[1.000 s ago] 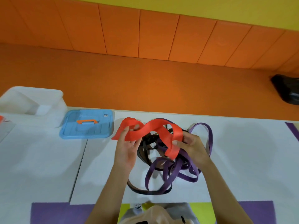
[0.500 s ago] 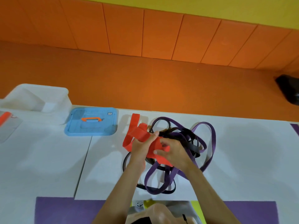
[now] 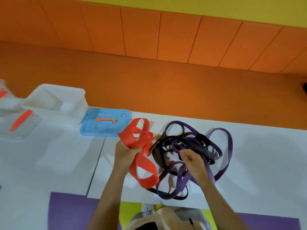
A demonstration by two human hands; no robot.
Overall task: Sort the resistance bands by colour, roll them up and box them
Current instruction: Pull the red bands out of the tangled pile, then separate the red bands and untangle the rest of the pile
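My left hand (image 3: 127,151) grips a wide red resistance band (image 3: 142,163) in its fist; loops of the band stick up above the hand and hang below it onto the white table (image 3: 265,163). Right of it lies a tangled heap of purple bands (image 3: 222,156) and black bands (image 3: 202,146). My right hand (image 3: 191,159) hovers over that heap with fingers curled, apparently pinching a purple strand. An open clear plastic box (image 3: 54,100) stands at the far left, with its blue lid (image 3: 106,122) flat beside it.
A second clear container with an orange handle (image 3: 20,120) sits at the left edge. Orange padded floor and wall lie beyond the table's far edge. A purple mat (image 3: 71,211) runs along the near edge.
The red band has come away from the heap and now sits bunched in my left hand, moved left. My right hand let go of the red band and went to the purple and black tangle.
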